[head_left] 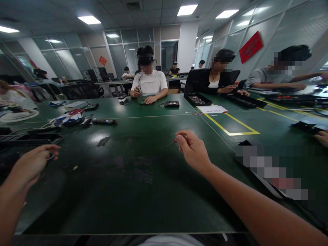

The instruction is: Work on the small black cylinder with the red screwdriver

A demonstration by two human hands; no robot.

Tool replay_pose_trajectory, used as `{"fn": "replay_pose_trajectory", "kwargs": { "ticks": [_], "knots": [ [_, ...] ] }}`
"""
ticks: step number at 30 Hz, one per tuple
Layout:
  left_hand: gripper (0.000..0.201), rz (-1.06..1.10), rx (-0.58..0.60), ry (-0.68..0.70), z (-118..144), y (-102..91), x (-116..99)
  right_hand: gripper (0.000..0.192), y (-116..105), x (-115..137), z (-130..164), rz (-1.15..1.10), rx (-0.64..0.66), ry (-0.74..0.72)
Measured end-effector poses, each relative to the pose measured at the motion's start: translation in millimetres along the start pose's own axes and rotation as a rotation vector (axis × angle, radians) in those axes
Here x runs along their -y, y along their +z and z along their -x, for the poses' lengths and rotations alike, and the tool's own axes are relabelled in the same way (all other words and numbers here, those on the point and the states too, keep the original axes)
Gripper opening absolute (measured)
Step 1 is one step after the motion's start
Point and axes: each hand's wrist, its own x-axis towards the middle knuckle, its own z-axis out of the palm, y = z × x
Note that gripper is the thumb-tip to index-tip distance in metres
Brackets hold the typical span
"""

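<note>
My right hand (193, 150) is raised over the green table, its fingers pinched round a small screwdriver (175, 140). The screwdriver's thin metal shaft points left and down, and a red part shows at the fingertips; most of the handle is hidden in my hand. At the left, my left hand (33, 164) hovers with its fingers loosely bent and apart, and I see nothing gripped in it. A silver ring (50, 156) shows at its fingers. Nearest to this hand is a black tray-like object (30, 137) at the table's left side.
Cables and tools lie in a heap (71, 118) at the left, beside a black pen-like tool (104, 122). A person (150, 83) works opposite with a small device. Yellow tape (243, 133), a white paper (211, 109) and black trays (197, 99) are at the right.
</note>
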Motion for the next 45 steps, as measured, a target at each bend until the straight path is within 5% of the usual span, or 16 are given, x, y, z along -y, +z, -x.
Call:
{"fn": "replay_pose_trajectory", "kwargs": {
  "ticks": [5, 11, 14, 17, 24, 30, 35, 45],
  "knots": [
    [0.025, 0.177, 0.266, 0.259, 16.9, 61.5, -48.7, 0.024, 3.2, -3.3, 0.6, 0.027, 0.063, 0.013],
    [0.023, 0.499, 0.63, 0.449, 72.6, 147.5, -124.8, 0.022, 2.3, 4.3, 1.2, 0.04, 0.137, -0.054],
    [0.035, 0.569, 0.719, 0.583, 101.4, 178.0, -137.8, 0.017, 0.6, 9.1, 2.0, 0.079, 0.122, -0.041],
    [0.056, 0.392, 0.667, 0.738, 119.9, 196.3, -131.7, 0.016, 0.0, 11.8, 3.2, 0.073, 0.1, -0.03],
    [0.027, 0.3, 0.655, 0.777, 121.3, 201.8, -114.2, 0.012, 2.6, 10.3, 4.8, -0.161, 0.106, 0.042],
    [0.036, 0.347, 0.579, 0.813, 114.9, 198.3, -113.9, 0.017, 5.3, 1.3, 4.6, -0.408, 0.024, 0.09],
    [0.04, 0.333, 0.544, 0.738, 114.9, 197.0, -113.4, 0.02, 10.8, -1.3, 3.9, -0.362, 0.006, 0.122],
    [0.042, 0.393, 0.566, 0.821, 108.5, 201.9, -106.4, 0.02, 7.8, -0.6, 6.4, -0.157, 0.015, 0.052]
  ]
}}
